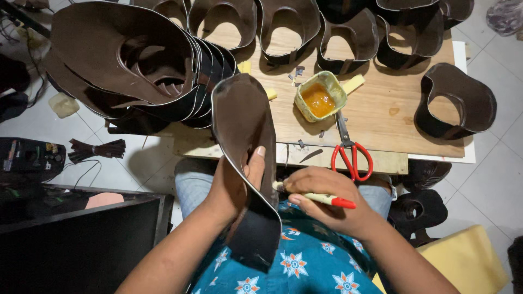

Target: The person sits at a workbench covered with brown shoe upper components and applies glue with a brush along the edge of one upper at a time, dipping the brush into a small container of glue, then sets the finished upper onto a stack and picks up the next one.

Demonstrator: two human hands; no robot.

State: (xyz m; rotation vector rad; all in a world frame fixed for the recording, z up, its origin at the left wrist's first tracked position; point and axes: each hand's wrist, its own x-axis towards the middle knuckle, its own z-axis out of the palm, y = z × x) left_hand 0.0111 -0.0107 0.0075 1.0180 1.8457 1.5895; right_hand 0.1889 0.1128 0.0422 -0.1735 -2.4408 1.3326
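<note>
I see one package: small square pale-green plastic tub [321,96] of orange paste, open on the wooden board [381,109].

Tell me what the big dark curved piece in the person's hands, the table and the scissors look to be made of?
The dark curved piece looks like brown leather or a synthetic like it: matte, thin, bending without creasing, with a pale cut edge. The table looks like bare plywood or board: light, unvarnished, stained. The scissors have grey metal blades and glossy red handles, probably plastic.
</note>
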